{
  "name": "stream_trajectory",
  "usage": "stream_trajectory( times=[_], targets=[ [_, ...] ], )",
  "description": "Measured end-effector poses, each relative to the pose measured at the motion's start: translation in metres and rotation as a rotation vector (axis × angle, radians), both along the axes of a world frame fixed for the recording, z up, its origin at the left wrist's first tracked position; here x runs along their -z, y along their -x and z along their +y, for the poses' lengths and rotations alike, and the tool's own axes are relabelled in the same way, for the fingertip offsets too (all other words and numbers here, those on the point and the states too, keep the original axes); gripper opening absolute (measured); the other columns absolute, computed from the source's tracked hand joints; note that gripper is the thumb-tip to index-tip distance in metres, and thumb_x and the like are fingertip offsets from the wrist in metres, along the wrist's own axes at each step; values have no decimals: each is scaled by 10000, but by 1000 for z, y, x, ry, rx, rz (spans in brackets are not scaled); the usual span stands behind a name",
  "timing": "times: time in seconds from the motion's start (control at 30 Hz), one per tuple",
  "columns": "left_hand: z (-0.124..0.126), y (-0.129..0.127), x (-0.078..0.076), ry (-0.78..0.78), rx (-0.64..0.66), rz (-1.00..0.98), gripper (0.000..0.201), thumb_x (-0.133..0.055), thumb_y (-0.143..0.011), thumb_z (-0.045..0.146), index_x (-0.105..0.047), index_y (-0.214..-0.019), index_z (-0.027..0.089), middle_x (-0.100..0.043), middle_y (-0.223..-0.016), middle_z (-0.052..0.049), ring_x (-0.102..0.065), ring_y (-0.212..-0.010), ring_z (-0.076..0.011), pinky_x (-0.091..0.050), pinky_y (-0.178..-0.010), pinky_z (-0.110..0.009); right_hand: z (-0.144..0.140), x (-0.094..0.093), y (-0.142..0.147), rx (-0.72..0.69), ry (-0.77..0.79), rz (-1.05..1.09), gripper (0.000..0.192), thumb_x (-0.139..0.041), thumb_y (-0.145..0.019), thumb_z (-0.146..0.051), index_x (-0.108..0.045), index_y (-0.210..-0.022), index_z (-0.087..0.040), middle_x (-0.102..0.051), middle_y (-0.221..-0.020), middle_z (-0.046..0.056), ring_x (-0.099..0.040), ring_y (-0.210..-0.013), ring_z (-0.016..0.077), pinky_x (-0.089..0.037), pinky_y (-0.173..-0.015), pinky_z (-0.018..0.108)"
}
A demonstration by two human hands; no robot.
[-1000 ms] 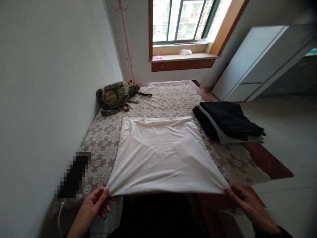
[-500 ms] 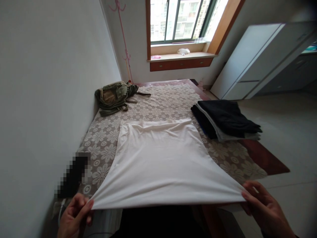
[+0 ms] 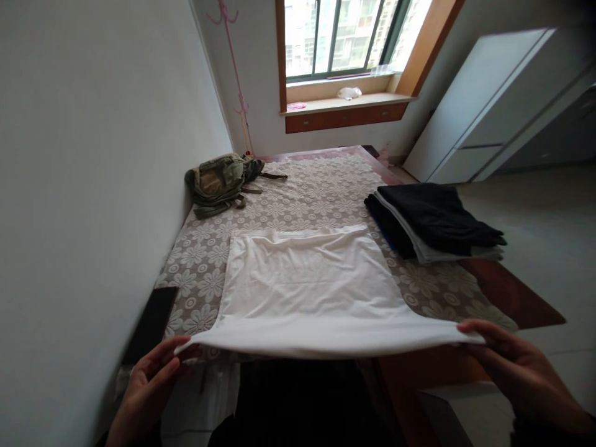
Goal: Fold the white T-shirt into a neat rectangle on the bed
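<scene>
A white cloth garment [image 3: 302, 285], probably a shirt, lies spread on the patterned tablecloth [image 3: 326, 192], its far part flat and lightly wrinkled. Its near edge is lifted and stretched sideways between my hands. My left hand [image 3: 156, 372] pinches the near left corner between thumb and fingers. At the near right corner, my right hand [image 3: 512, 360] grips the fabric the same way, with a bit of cloth poking past the fingertips. The near edge sags slightly in the middle, just in front of my dark clothing.
A stack of folded dark and grey clothes [image 3: 433, 217] sits on the table's right side. Against the left wall lies a green backpack [image 3: 221, 183]. A flat black object [image 3: 151, 323] rests at the near left edge. Beyond stand a pink coat rack [image 3: 235, 68] and a white cabinet [image 3: 484, 93].
Both hands have moved the near edge of the white garment away from me and a little up. The fabric has slackened, with more wrinkles in its flat part. The view has shifted slightly.
</scene>
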State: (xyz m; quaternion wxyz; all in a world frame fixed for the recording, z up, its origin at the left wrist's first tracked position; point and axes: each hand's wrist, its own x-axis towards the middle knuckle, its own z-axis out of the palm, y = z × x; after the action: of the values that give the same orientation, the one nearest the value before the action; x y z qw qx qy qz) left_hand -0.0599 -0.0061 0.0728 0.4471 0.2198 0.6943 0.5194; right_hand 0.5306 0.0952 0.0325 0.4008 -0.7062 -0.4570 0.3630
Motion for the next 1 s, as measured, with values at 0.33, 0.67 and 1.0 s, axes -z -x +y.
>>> stream_trajectory(
  times=[0.33, 0.67, 1.0],
  targets=[
    [185, -17, -17, -327, 16, -174, 231, -644, -842, 234, -655, -1054, 145, -736, -1165, -125, -735, -986, -196, -613, -777, -275, 173, -40, 94, -171, -93, 483, 189, -741, -804, -213, -657, -969, -175, -751, -1065, 114, -753, -810, 200, -623, -688, 286],
    [265, -37, 23, -279, 3, -83, 220, -673, -860, 174, -558, -1044, 138, -694, -1082, -114, -700, -751, -128, -587, -631, -232, 231, -7, 120, -148, -59, 462, 165, -680, -839, -95, -574, -946, -164, -732, -1021, 103, -697, -594, 134, -577, -472, 229],
    [275, -36, 53, -323, -7, 97, 421, -686, -840, 220, -520, -1225, 184, -610, -1277, -128, -688, -989, -160, -612, -694, -228, 238, 19, 119, -111, -110, 423, 308, -660, -711, -31, -541, -945, -192, -720, -1019, 84, -681, -629, 128, -590, -511, 234]
  ],
)
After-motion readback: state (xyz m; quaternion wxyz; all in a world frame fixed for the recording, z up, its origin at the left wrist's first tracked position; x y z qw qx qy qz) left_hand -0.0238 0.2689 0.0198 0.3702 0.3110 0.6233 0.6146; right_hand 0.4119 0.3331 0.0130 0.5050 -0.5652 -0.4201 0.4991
